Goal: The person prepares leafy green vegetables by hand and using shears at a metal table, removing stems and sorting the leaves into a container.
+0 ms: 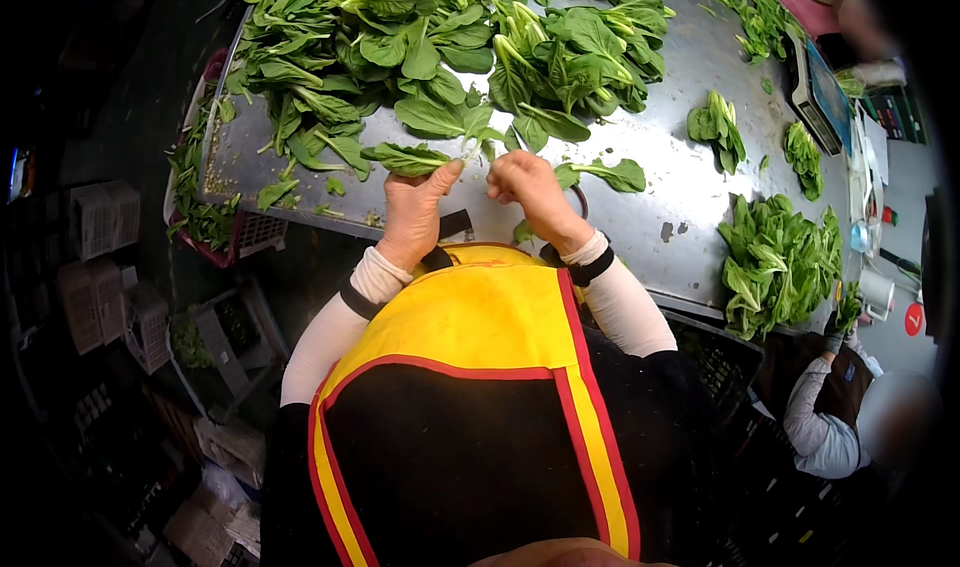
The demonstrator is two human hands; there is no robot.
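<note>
My left hand [416, 211] grips the base of a small leafy green [405, 159] between thumb and fingers, its leaves pointing left. Close on the right, my right hand [536, 196] has its fingers curled; a narrow metal blade [522, 139] shows just beyond them, its handle hidden. Pale stems and a leaf [476, 128] lie between and beyond the hands. A loose sprig [611, 175] rests right of my right hand on the metal table [645, 147]. Past both hands are a large heap of leafy greens [322, 49] and a second pile [577, 57].
A scale [817, 94] stands at the right. Small bunches [718, 128] and a big pile of greens [780, 259] lie on the table's right side. A co-worker [825, 409] holds greens at the lower right; another person is at the upper right. A crate of leaves [244, 233] is below the left edge.
</note>
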